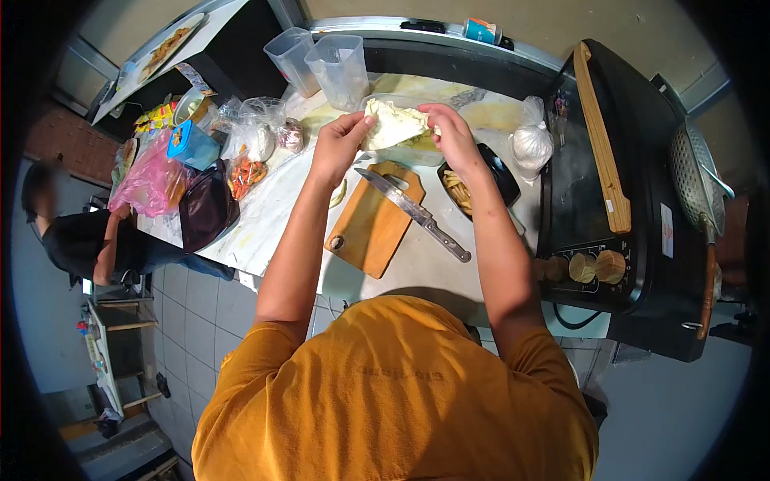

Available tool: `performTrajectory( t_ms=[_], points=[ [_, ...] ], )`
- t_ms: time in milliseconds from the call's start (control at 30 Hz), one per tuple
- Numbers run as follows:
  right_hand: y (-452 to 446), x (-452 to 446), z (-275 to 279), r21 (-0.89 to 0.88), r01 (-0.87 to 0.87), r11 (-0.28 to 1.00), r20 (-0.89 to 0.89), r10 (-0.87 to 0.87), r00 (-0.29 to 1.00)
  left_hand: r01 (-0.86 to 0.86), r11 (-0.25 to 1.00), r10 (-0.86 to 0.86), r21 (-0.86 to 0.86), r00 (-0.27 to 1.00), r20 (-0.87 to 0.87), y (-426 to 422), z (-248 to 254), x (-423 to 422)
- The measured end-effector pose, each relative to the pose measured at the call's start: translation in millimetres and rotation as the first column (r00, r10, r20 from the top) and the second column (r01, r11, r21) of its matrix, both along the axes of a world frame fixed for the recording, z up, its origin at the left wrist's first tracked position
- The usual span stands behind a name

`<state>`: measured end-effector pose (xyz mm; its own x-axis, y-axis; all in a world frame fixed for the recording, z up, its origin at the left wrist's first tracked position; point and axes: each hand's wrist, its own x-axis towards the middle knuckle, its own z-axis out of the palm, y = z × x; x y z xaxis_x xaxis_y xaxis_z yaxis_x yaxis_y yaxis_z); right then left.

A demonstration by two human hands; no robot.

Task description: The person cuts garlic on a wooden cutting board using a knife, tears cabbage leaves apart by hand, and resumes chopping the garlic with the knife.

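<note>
Between both hands a pale, crumpled, leaf-like piece [393, 125] is stretched out above a clear container [413, 154]. My left hand [341, 144] pinches its left edge between thumb and fingers. The right edge is held by my right hand [454, 140], its fingers bent. Below them, a wooden cutting board [361, 224] lies tilted on the counter, with a knife [413, 210] resting across it. A black dish [496, 178] with pale strips in it sits beside my right forearm.
Two clear pitchers [341, 76] stand at the back. Bagged food [246, 172], a blue container [192, 146] and a pink bag [152, 180] are left, near another person [84, 240]. A white-filled bag [531, 144] and a black appliance [593, 176] are right.
</note>
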<state>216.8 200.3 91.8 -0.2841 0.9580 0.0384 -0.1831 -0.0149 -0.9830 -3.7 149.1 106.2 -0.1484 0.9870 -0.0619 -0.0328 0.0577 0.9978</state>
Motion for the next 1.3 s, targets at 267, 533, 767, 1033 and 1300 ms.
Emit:
performTrajectory(
  t_ms=[267,533,767,1033,1300],
  points=[
    [-20.1,-6.0,16.9,0.344,-0.075,0.936,0.295,-0.032,0.955,0.059,0.989,-0.053,0.137,0.997,-0.051,-5.0,8.5,5.0],
    [-22.0,-7.5,19.8,0.649,0.044,0.759,0.271,-0.285,0.919,0.086,0.977,-0.057,0.193,0.987,-0.151,-8.0,14.0,14.0],
    [-30.8,-8.9,29.7,0.839,0.066,0.540,0.234,-0.467,0.853,0.091,0.951,0.011,0.295,0.945,-0.327,-8.7,15.4,19.8],
    [-33.3,-9.1,30.9,0.837,0.127,0.532,0.168,-0.471,0.866,0.123,0.947,-0.065,0.296,0.978,-0.198,-9.2,20.1,20.3],
    [-25.5,-9.1,17.7,0.380,0.230,0.896,0.132,-0.299,0.945,0.059,0.888,0.030,0.455,0.982,-0.185,-15.5,26.6,23.9]
  ],
)
